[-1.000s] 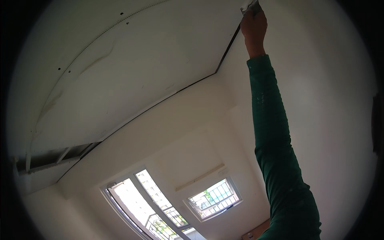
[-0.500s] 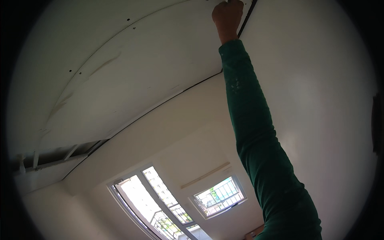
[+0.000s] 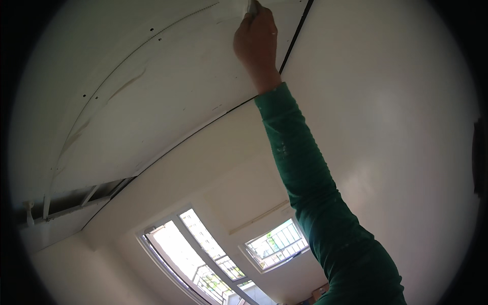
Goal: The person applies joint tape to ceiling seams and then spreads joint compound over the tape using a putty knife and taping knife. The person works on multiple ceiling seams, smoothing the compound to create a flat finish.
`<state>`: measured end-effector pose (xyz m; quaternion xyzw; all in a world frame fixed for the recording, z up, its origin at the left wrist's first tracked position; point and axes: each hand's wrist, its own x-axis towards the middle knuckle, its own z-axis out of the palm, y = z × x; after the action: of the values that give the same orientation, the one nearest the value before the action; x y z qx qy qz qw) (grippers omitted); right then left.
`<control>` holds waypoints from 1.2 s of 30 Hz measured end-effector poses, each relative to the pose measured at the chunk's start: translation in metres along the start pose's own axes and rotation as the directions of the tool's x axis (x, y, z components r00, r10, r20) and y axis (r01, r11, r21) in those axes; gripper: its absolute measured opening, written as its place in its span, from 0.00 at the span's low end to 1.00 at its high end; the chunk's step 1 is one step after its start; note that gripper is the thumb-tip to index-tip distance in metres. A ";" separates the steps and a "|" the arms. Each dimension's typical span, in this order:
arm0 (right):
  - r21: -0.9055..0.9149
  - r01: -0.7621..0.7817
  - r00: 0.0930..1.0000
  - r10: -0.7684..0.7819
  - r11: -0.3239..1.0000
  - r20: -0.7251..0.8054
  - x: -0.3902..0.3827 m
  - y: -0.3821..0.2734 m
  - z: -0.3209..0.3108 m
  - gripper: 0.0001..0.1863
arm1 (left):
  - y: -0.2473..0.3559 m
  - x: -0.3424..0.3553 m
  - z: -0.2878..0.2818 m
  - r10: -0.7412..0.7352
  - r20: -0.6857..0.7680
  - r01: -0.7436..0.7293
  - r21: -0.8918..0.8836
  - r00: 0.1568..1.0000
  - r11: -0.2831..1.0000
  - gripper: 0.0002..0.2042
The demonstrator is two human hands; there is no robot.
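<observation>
My right hand (image 3: 257, 43) is raised to the white ceiling panel (image 3: 178, 76), its arm in a green sleeve. Its fingers are closed round a pale grey tool, apparently a putty knife (image 3: 251, 7), most of which is hidden by the hand or cut off by the upper edge. Left of the hand, a thin jagged seam (image 3: 124, 60) curves along the ceiling and stops showing close to the fist. Small dark screw holes (image 3: 151, 30) lie in pairs beside the seam. My left hand is out of view.
A dark gap (image 3: 193, 133) runs where ceiling meets wall. At the lower left is an open ceiling slot (image 3: 71, 201) with bare framing and a hanging pale object (image 3: 30, 213). Below are a tall window (image 3: 178, 249) and a small window (image 3: 277, 245). A plain wall (image 3: 401, 152) rises at the right.
My right hand has moved left and lower in the picture, along the ceiling away from the dark wall gap, still closed. More of the hand and the pale tool shows. The view has shifted slightly.
</observation>
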<state>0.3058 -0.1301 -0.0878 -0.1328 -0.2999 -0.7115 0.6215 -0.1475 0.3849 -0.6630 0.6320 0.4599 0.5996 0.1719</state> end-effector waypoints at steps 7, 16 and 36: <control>-0.286 -0.060 0.982 0.006 0.956 -0.187 0.100 0.104 -0.049 0.22 | 0.006 0.012 0.004 0.017 0.012 -0.017 0.008 1.000 1.000 0.14; -0.190 -0.096 0.984 0.064 0.977 -0.168 0.034 0.027 0.038 0.25 | 0.011 0.010 -0.001 0.013 0.004 -0.013 0.027 1.000 1.000 0.14; -0.026 -0.369 0.929 0.370 0.929 0.016 -0.011 0.034 -0.021 0.18 | 0.017 0.024 0.006 0.018 -0.004 -0.018 0.026 1.000 0.999 0.14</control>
<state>0.3448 -0.1347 -0.1015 -0.2011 -0.2681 -0.5838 0.7395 -0.1389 0.3968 -0.6366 0.6371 0.4622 0.5964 0.1574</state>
